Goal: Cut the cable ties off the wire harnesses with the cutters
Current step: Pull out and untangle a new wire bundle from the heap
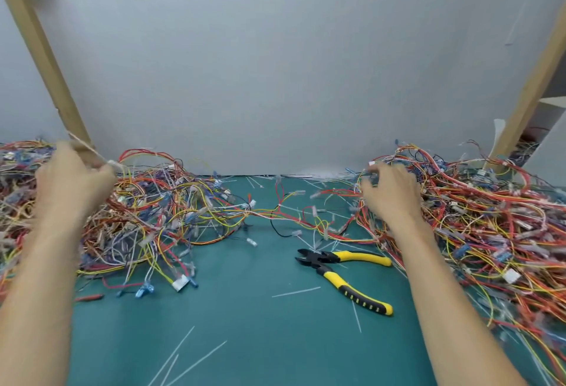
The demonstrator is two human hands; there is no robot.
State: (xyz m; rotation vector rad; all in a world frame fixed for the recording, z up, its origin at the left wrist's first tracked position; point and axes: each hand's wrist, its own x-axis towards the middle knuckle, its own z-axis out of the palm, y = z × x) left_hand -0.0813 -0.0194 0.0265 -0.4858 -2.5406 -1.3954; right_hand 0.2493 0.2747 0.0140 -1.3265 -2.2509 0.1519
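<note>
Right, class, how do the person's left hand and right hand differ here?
The left hand pinches a pale strip over the left wire pile; the right hand reaches into the right wire pile, grip unclear. The left hand's fingers are curled tight; the right hand's are spread. Neither holds the cutters, which lie on the mat.

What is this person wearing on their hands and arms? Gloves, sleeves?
Nothing: the left hand and right hand are bare, no gloves. The left forearm and right forearm are uncovered to the picture's edge, no sleeve. No watch or ring shows, though the hands are blurred.
</note>
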